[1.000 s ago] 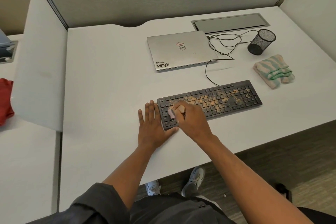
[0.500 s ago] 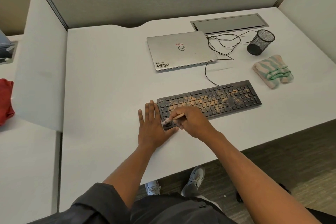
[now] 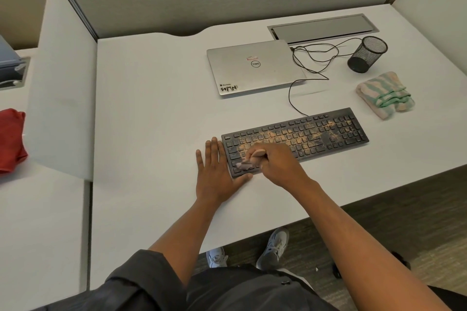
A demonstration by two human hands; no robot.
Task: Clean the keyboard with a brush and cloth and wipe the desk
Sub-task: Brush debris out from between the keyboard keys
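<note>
A black keyboard (image 3: 310, 134) lies on the white desk (image 3: 151, 113), its keys covered in tan dust. My right hand (image 3: 276, 163) grips a small brush (image 3: 249, 160) with a wooden handle, its pale bristles down on the keys at the keyboard's left end. My left hand (image 3: 216, 171) lies flat on the desk with straight fingers, against the keyboard's left edge, the thumb at its front corner. A folded green and beige striped cloth (image 3: 385, 94) sits on the desk to the right, behind the keyboard.
A shut silver laptop (image 3: 255, 67) lies behind the keyboard, with a black cable (image 3: 303, 63) looping beside it. A black mesh pen cup (image 3: 367, 54) lies tipped at the back right. White dividers (image 3: 60, 83) flank the desk. A red cloth (image 3: 11, 139) sits far left.
My right hand has swept the brush back and forth over the keyboard's left end in small strokes. My left hand and the keyboard have stayed in place.
</note>
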